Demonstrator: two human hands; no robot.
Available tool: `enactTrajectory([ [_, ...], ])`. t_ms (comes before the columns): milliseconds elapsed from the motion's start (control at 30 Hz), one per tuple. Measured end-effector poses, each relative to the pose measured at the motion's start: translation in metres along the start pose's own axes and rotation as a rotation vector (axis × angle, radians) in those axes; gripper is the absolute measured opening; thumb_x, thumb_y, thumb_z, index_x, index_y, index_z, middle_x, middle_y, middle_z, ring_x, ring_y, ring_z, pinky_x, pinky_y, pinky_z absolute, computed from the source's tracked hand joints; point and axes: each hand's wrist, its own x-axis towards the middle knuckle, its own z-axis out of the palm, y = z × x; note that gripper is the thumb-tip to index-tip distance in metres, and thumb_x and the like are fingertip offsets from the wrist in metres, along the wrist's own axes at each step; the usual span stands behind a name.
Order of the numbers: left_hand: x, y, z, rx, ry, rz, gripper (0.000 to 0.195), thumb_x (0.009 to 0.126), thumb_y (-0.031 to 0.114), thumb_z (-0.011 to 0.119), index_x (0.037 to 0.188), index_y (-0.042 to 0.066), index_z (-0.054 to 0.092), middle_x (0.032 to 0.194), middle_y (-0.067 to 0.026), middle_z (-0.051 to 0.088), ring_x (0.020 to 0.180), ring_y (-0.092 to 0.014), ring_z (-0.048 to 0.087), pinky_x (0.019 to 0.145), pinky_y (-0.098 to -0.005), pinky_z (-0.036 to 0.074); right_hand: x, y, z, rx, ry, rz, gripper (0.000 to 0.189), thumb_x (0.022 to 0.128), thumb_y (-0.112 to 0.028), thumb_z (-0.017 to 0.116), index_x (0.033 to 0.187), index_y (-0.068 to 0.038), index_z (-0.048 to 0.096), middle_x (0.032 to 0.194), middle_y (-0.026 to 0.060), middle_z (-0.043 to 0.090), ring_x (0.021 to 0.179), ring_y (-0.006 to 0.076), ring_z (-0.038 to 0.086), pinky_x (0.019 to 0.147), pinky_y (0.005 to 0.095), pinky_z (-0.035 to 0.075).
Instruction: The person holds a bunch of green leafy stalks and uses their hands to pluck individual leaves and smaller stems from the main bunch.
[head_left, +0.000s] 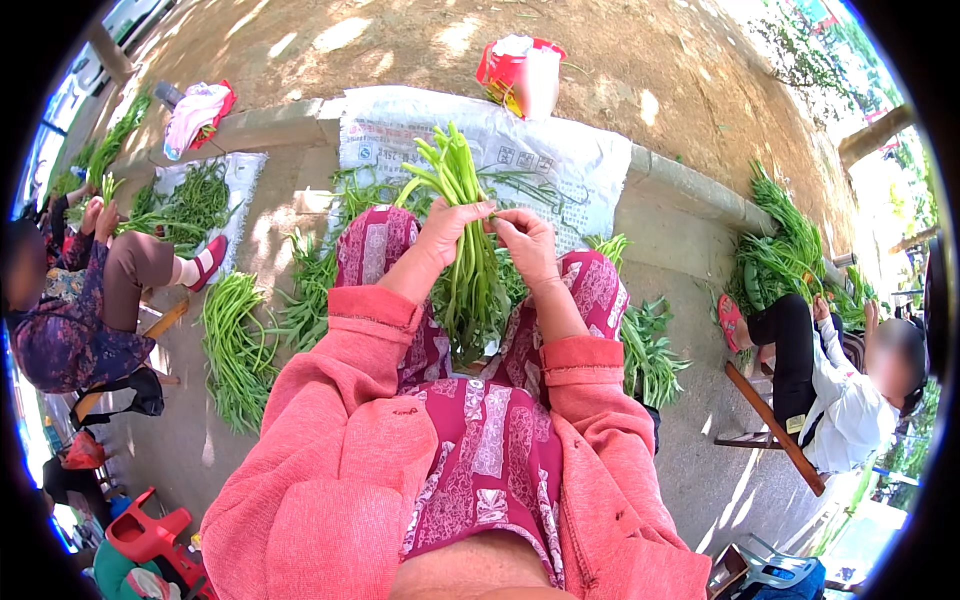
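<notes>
My left hand (447, 232) grips a bunch of leafy green stems (477, 259), which look like water spinach. The pale cut ends point up and away from me, and the dark leaves hang down between my knees. Close against the bunch, my right hand (528, 241) pinches a small bit of greens at the left thumb's tip; most of that bit is hidden by the fingers. Beyond my knees a white woven sack (585, 150) lies spread flat, with loose stems (536, 187) scattered on it.
Heaps of greens lie on the pavement to my left (236, 349) and right (652, 352). A concrete curb (697, 184) runs behind the sack, with a red bag (499, 71) beyond. Seated people work with greens at left (82, 322) and right (840, 390). A red plastic stool (146, 529) stands behind left.
</notes>
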Motion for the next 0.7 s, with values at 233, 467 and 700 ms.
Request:
enactTrajectory([
  [233,-0.001,-0.002,0.0,0.092,-0.057,0.13,0.012,0.075,0.004,0.068,0.084,0.002,0.06,0.077,-0.0071,0.062,0.064,-0.015,0.057,0.057,-0.0286,0.048,-0.001,-0.013,0.002,0.135,-0.059,0.166,0.012,0.083,-0.013,0.058,0.083,-0.002,0.062,0.076,0.0025,0.064,0.056,0.007,0.051,0.053,0.0209,0.045],
  [467,-0.002,0.003,0.004,0.103,0.01,0.116,0.012,0.073,0.002,0.068,0.083,0.002,0.061,0.074,-0.0068,0.062,0.061,-0.017,0.059,0.055,-0.0288,0.047,0.008,0.006,-0.011,0.035,0.25,0.203,0.019,0.078,-0.004,0.054,0.096,0.0,0.058,0.079,0.0056,0.057,0.065,0.0111,0.055,0.06,0.0254,0.049],
  [700,-0.003,0.001,0.004,0.112,0.061,0.045,0.018,0.071,-0.002,0.068,0.085,0.004,0.059,0.074,-0.0064,0.062,0.061,-0.016,0.059,0.055,-0.0272,0.048,0.009,0.004,-0.011,0.015,0.115,-0.079,0.02,0.081,-0.005,0.061,0.101,-0.003,0.065,0.092,0.0022,0.056,0.079,0.0079,0.053,0.072,0.0223,0.045],
])
